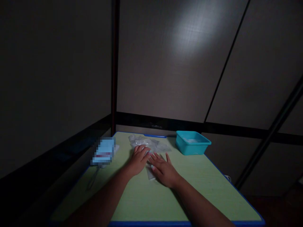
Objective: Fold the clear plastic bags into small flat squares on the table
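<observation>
Clear, crinkled plastic bags (151,143) lie in a loose pile toward the back of the light green table (151,201). My left hand (139,160) rests at the front of the pile, palm down, its fingers bent over the plastic; whatever lies beneath them is hidden. Beside it, my right hand (164,170) lies palm down with its fingers spread, touching a small clear packet (151,174) that sticks out between the hands. The fingertips of both hands are close together.
A turquoise plastic basket (193,148) stands at the back right, with something pale inside. At the left edge lies a blurred light-blue object (104,151) with a strap (94,178). The table has a blue rim, and dark-framed panels rise behind it.
</observation>
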`<control>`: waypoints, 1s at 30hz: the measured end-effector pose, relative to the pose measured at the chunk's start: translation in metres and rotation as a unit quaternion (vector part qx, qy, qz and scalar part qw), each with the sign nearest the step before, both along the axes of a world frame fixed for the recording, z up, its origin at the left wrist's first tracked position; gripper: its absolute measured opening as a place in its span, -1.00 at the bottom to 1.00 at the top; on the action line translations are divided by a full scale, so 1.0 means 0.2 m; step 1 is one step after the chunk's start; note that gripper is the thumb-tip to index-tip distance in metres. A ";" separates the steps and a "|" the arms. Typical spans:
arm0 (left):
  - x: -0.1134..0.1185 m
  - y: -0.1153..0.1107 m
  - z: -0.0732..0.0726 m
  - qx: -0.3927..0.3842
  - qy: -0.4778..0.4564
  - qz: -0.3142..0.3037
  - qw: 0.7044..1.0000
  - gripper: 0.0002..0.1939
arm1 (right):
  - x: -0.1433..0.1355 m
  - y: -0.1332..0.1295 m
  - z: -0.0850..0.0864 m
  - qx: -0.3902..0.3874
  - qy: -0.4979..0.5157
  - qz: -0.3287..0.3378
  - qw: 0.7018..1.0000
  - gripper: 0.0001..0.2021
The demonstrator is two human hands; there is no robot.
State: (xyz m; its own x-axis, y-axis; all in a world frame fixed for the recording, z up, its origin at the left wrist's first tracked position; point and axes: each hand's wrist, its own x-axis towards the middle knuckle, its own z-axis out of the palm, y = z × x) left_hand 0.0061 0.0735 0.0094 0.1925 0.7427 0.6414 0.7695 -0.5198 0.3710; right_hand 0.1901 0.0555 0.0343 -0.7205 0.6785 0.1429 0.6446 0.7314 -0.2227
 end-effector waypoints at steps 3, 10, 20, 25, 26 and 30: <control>0.00 -0.01 0.02 0.001 -0.003 0.008 1.000 -0.73 | 0.00 0.02 -0.01 -0.029 -0.028 0.047 0.998 -0.49; 0.00 -0.01 0.02 -0.013 0.001 0.015 1.000 -0.72 | 0.00 0.02 -0.04 -0.042 -0.061 0.068 0.995 -0.44; 0.00 -0.02 0.02 -0.014 -0.009 0.017 1.000 -0.73 | 0.01 0.02 -0.03 -0.069 -0.021 0.074 0.995 -0.32; 0.02 -0.04 0.06 -0.008 -0.018 0.022 1.000 -0.88 | 0.05 0.09 -0.05 -0.062 0.256 -0.032 0.964 -0.59; 0.02 -0.05 0.06 -0.011 -0.014 0.016 1.000 -0.90 | 0.06 0.11 -0.04 -0.083 0.323 -0.070 0.940 -0.67; 0.02 -0.08 0.07 -0.049 0.027 -0.047 0.997 -0.71 | 0.12 0.17 0.00 -0.282 0.495 -0.175 0.803 -0.80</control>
